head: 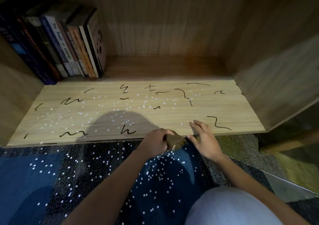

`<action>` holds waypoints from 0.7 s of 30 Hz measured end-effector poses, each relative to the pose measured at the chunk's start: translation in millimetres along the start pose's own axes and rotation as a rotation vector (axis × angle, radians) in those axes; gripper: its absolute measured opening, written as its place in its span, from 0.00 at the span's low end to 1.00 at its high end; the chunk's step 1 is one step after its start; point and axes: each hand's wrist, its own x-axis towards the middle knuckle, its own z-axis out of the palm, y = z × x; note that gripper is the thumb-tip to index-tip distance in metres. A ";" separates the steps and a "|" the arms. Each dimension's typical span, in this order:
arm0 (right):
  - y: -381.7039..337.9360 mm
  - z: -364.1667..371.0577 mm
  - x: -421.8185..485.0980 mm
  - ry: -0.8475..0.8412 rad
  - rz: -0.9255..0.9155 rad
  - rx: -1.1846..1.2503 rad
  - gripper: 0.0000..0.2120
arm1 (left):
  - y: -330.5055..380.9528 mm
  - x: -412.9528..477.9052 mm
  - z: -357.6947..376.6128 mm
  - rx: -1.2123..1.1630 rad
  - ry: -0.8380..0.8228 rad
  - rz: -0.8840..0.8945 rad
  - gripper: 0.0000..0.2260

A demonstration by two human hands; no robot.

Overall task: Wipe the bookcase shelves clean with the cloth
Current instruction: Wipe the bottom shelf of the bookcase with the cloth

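Note:
The light wooden bookcase shelf (155,114) carries black scribble marks (218,123) and several small white beads (127,105). At the shelf's front edge my left hand (154,141) grips a bunched brown cloth (175,142), which hangs just in front of the edge. To its right, my right hand (204,138) rests on the front edge with straight fingers lying on the shelf. Its thumb reaches toward the cloth.
Several books (57,43) stand upright at the shelf's back left. Wooden side walls (276,79) close in the compartment. Below is a dark blue carpet (86,181) scattered with white beads, and my knee (229,207) shows at the lower right.

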 end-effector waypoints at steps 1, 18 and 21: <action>1.3 -0.4 -0.5 0.003 -0.009 0.023 0.26 | 3.7 2.3 0.9 -0.061 0.002 0.019 0.19; 7.4 2.6 -0.3 0.047 0.013 0.184 0.25 | 9.4 36.6 -0.9 0.127 -0.247 0.043 0.16; 5.7 3.4 0.8 0.045 0.021 0.170 0.25 | 10.6 43.0 -7.3 0.105 0.054 0.125 0.18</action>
